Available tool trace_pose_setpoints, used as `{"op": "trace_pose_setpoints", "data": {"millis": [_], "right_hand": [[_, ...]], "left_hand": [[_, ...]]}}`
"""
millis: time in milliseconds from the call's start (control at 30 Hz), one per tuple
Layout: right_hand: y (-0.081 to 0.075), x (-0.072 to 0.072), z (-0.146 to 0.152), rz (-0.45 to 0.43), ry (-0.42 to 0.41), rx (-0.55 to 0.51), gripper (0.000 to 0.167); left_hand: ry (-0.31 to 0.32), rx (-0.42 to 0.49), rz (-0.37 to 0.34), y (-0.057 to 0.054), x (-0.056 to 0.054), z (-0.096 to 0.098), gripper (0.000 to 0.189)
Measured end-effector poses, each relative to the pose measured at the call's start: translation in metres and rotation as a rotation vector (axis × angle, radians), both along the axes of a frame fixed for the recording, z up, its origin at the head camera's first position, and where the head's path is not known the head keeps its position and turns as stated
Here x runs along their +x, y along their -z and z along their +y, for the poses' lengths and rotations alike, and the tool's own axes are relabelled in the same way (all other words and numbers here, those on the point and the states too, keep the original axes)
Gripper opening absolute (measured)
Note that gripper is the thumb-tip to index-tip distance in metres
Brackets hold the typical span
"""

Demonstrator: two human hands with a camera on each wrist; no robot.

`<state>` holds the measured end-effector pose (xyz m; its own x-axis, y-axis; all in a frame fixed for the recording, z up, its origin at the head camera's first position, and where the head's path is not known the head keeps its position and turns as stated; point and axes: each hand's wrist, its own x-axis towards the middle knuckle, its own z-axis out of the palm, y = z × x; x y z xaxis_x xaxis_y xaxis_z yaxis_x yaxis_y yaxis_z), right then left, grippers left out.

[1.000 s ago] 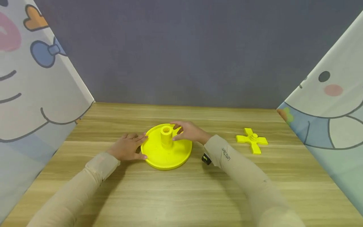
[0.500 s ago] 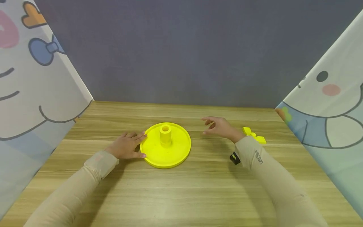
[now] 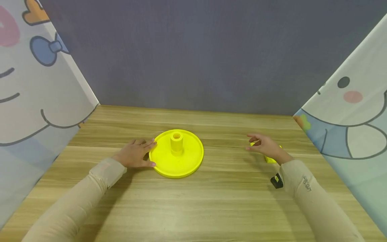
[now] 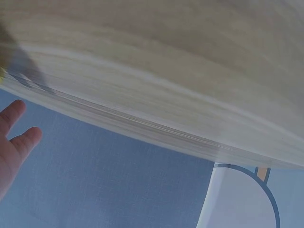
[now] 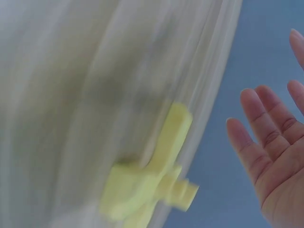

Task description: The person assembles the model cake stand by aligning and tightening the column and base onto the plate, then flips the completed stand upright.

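Note:
A round yellow base with a raised rim lies on the table. From its middle rises an upright hollow yellow post. My left hand, fingers spread, touches the base's left rim with thumb and fingertips. Over on the right, my right hand hovers above a yellow cross-shaped piece, hiding most of it. The right wrist view shows that cross-shaped piece lying stud up, with the loosely bent fingers of my right hand apart from it and holding nothing.
The wood-grain table meets a dark grey panel at the back. Printed cartoon cloths stand at the left and right sides. A small black device sits at my right wrist.
My right hand has moved away from the post, rightwards to above the cross-shaped piece. My left hand stays at the base's rim.

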<state>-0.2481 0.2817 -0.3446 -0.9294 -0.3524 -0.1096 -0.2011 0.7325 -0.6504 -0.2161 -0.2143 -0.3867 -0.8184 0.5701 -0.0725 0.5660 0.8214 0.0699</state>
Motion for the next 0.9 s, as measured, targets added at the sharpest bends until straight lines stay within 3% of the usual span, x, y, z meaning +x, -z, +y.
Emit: {"op": "trace_pose_setpoints", "data": {"millis": [267, 533, 900], "right_hand": [[0.009, 0.011, 0.036, 0.058, 0.050, 0.026, 0.061], [0.015, 0.023, 0.069, -0.125, 0.176, -0.114, 0.066], [0.022, 0.024, 0.087, -0.314, 0.265, -0.076, 0.073]], "left_hand": [[-0.009, 0.004, -0.017, 0.002, 0.001, 0.000, 0.085], [-0.003, -0.004, -0.027, 0.000, -0.002, 0.000, 0.086], [-0.007, -0.018, -0.034, -0.007, 0.001, 0.003, 0.084]]}}
